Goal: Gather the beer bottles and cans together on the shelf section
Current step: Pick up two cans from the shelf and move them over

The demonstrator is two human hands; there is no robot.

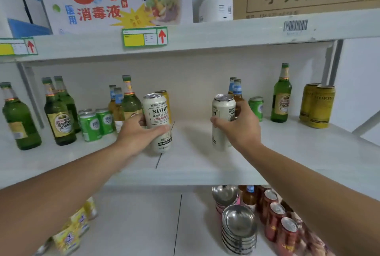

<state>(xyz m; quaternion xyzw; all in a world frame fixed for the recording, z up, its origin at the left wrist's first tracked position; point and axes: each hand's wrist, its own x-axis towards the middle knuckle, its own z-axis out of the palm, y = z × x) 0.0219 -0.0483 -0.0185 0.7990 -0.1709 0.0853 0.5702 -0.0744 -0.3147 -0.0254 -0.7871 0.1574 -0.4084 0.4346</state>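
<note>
My left hand (137, 132) grips a tall white beer can (157, 109) at the middle of the white shelf (191, 165). A second white can (222, 111) is held in my right hand (240, 127), a little to the right. Green bottles (59, 118) and short green cans (96, 124) stand at the left. Behind the left can are blue-capped bottles (117, 101) and a green bottle (130, 99). At the right stand two blue-capped bottles (236, 89), a green can (256, 107), a green bottle (281, 97) and two gold cans (317, 105).
An upper shelf (205, 35) with price tags carries boxes and a white appliance. Below, the lower shelf holds stacked steel bowls (238, 227), red cans (277, 220) and yellow packs (72, 233). A metal upright (333, 64) bounds the right side.
</note>
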